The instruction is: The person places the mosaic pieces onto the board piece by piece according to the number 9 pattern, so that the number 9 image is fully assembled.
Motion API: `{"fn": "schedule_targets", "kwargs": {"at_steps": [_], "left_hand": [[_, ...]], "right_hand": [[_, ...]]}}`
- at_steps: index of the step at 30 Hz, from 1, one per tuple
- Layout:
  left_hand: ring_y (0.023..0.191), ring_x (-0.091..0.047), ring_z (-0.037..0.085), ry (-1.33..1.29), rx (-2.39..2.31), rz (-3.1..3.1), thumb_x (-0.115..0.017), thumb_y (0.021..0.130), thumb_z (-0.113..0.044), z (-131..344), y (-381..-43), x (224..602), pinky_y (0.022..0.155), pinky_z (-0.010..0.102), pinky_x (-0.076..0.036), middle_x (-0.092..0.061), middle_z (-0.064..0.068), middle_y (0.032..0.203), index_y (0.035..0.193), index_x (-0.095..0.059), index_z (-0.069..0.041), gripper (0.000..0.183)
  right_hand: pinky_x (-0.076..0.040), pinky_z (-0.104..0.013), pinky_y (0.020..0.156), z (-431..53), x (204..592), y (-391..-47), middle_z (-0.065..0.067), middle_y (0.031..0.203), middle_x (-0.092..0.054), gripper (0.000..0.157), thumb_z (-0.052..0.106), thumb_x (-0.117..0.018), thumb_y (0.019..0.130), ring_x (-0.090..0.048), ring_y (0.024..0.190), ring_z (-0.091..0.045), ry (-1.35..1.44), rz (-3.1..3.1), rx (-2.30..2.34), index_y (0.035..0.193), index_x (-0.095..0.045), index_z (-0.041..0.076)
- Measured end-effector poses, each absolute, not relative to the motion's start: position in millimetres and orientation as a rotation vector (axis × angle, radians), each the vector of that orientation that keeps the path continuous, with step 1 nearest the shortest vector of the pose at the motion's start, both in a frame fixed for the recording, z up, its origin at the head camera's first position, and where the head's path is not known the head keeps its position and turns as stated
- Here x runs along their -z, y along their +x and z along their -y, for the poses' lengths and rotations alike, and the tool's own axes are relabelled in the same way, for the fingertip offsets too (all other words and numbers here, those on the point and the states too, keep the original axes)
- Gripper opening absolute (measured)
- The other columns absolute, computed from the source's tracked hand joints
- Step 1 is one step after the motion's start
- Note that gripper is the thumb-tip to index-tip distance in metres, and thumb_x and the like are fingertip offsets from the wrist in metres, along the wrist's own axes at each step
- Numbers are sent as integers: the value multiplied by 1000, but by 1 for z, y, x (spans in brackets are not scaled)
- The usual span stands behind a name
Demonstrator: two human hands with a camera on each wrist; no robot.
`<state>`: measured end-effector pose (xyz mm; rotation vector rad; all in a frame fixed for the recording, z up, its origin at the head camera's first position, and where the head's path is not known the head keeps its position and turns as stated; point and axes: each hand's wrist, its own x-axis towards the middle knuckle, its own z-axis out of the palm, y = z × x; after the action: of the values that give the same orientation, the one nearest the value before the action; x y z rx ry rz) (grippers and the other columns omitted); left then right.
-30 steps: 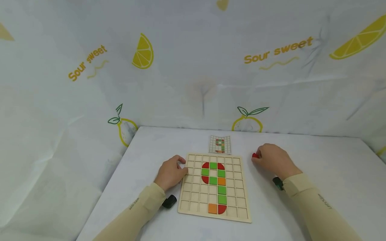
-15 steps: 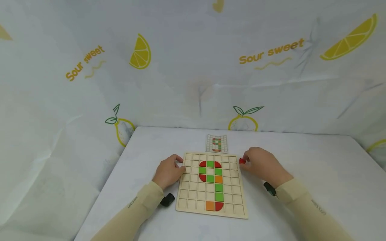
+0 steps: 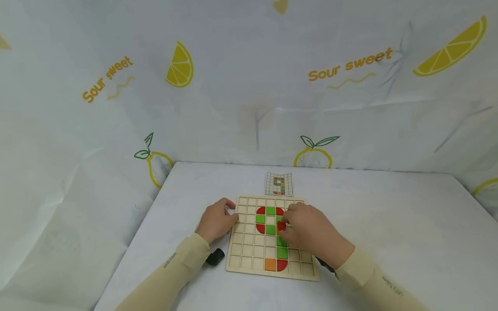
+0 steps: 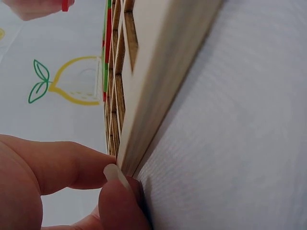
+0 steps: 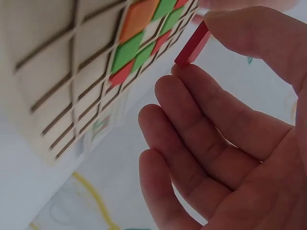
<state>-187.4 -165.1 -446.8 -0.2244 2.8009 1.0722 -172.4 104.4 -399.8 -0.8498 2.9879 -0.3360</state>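
A square wooden grid board [image 3: 249,249] lies on the white table, with green and orange square tiles and red rounded tiles set in a "9" shape. Over the board, my right hand [image 3: 311,228] pinches a red rounded tile [image 5: 193,44] between thumb and index fingertip, its other fingers loosely bent. That tile hangs above the orange and green squares in the right part of the figure, covering some of them in the head view. My left hand [image 3: 215,221] is at the board's left edge, where the thumb [image 4: 120,203] and index finger grip the rim.
Behind the board lies a small pattern card [image 3: 288,186] printed with a similar coloured figure. A dark wrist-worn device [image 3: 215,257] sits under the left cuff. A white cloth backdrop [image 3: 233,95] with lemon prints rises at the table's far edge.
My right hand has carried the red tile leftward from the table right of the board to over the figure. The left hand stays at the board's left edge.
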Motion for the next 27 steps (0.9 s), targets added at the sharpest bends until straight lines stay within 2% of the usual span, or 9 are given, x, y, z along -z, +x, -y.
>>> {"fn": "schedule_targets", "kwargs": {"at_steps": [9, 12, 16, 21, 27], "left_hand": [[72, -59, 18, -208, -1074, -2804, -73, 97, -26, 164, -190, 445, 65, 31, -44, -66, 3, 86, 124, -70, -14, 29], [73, -59, 18, -221, -1068, -2801, -73, 97, -26, 165, -190, 445, 65, 31, -44, -66, 3, 87, 124, -70, -14, 29], [74, -59, 18, -237, -1065, -2793, -73, 97, -26, 165, -190, 445, 65, 31, -44, -66, 3, 87, 124, -70, -15, 29], [75, -59, 18, -246, -1067, -2795, -73, 97, -26, 165, -190, 445, 67, 31, -44, -66, 3, 87, 123, -70, -15, 28], [75, -60, 18, -253, -1070, -2785, -73, 97, -27, 166, -189, 445, 67, 31, -44, -67, 3, 88, 123, -70, -16, 28]], "right_hand": [[-53, -31, 74, -83, 401, -141, 7, 83, -68, 18, 31, -87, 87, -58, 81, -11, -1073, -2968, 359, 86, -79, 15], [-50, -29, 71, -77, 404, -134, 9, 80, -65, 16, 27, -85, 87, -54, 78, -9, -1166, -2944, 370, 79, -76, 17], [-47, -28, 71, -67, 409, -128, 12, 74, -58, 20, 25, -84, 86, -49, 76, -9, -1217, -2907, 339, 73, -70, 20], [-45, -27, 72, -61, 413, -123, 13, 73, -52, 21, 26, -83, 89, -47, 76, -8, -1202, -2881, 358, 75, -68, 20], [-46, -27, 72, -59, 416, -120, 13, 75, -55, 18, 26, -83, 90, -48, 76, -8, -1207, -2863, 359, 78, -71, 20]]}}
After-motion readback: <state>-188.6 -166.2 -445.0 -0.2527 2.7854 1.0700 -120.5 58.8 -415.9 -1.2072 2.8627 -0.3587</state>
